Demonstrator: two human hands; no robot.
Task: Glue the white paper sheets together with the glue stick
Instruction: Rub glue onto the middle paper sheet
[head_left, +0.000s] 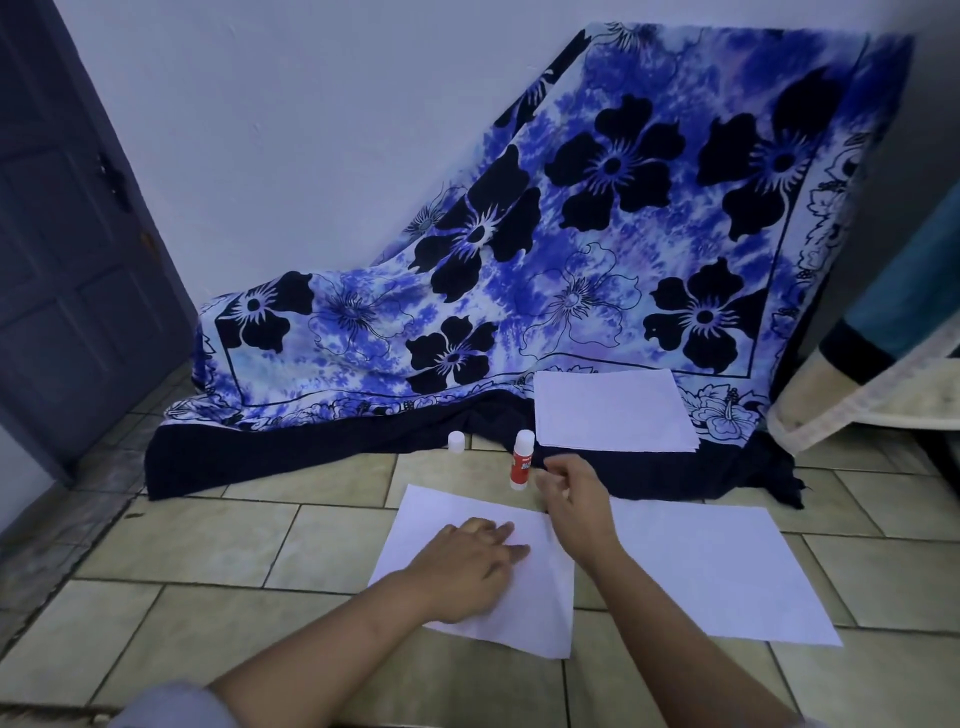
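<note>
Indoors, tiled floor (208, 540) meets white wall (311, 130). One glue stick (522, 460), one cap (456, 442), one paper stack (613, 410), two sheets (727, 571); left hand (467, 566) presses one flat-fingered, right hand (571, 493) has its fingers loosely apart and empty.

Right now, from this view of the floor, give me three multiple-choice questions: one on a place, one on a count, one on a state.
1. Where does the glue stick stand? A) on a table B) on the floor tiles C) in a box
2. How many separate spots hold white paper? A) one B) two C) three
3. What is the left hand doing? A) pressing flat on the near sheet B) gripping the glue stick C) hanging free

Answers:
1 B, it stands upright on the floor tiles.
2 C, there is the near sheet, the right sheet and the stack on the cloth.
3 A, it lies flat on the near sheet.
</note>
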